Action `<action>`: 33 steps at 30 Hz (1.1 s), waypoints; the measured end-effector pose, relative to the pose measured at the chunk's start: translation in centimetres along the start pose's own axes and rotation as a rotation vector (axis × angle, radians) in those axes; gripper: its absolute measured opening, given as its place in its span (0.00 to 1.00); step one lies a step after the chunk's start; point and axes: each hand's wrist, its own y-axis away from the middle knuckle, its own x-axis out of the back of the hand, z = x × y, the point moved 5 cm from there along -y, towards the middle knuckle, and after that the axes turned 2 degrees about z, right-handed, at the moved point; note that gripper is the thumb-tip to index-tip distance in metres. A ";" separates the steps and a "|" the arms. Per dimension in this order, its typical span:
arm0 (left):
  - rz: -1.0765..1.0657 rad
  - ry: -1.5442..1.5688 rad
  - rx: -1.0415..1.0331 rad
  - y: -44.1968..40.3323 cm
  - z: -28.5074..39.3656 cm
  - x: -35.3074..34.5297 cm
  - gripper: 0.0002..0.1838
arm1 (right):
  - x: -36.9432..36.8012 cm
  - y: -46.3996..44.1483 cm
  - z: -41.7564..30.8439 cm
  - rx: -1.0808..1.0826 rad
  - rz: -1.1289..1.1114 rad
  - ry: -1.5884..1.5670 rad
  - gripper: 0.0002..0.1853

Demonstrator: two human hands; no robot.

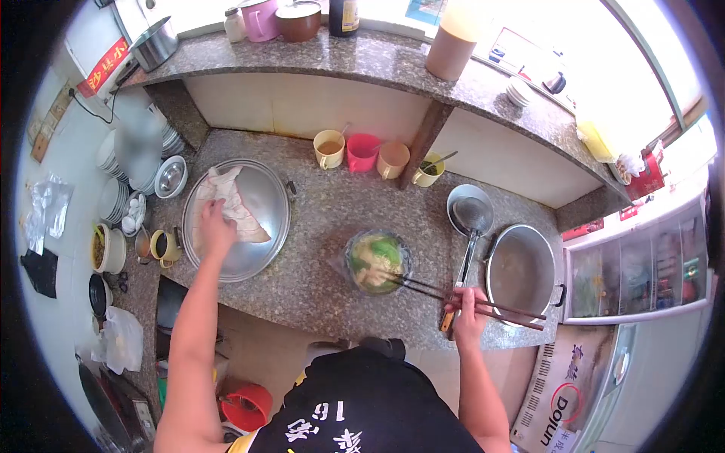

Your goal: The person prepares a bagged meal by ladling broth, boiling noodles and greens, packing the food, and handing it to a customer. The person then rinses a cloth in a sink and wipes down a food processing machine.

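Observation:
My left hand (217, 224) is on a pale cloth (240, 205), its fingers bunched into the fabric. The cloth lies over a large round metal lid (260, 253). In my right hand (470, 308) is a pair of long dark chopsticks (502, 308), held so they slant leftward. Their tips are in a bowl (410, 264) lined with clear plastic, among pale noodles (375, 255) and green leaves (387, 249). Beside my right hand, two long-handled ladles or strainers (471, 213) lie with their handles toward me.
A large metal pot (557, 264) of cloudy liquid stands on the right. Several mugs (363, 153) line the back of the counter (317, 234). Stacked bowls (113, 200), a yellow cup (166, 248) and a sauce tub (110, 248) crowd the left. A raised stone shelf (377, 64) runs behind.

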 end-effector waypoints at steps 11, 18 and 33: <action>-0.014 0.008 -0.062 -1.5 -0.4 0.7 0.25 | -2.7 -2.2 3.8 -0.027 0.034 0.066 0.14; -0.064 0.019 -0.059 -3.3 -0.8 0.4 0.20 | -3.3 0.6 4.7 0.139 -0.014 0.257 0.11; -0.058 -0.054 -0.283 -7.5 6.0 7.7 0.16 | 18.7 5.7 -1.1 0.107 0.276 -0.097 0.11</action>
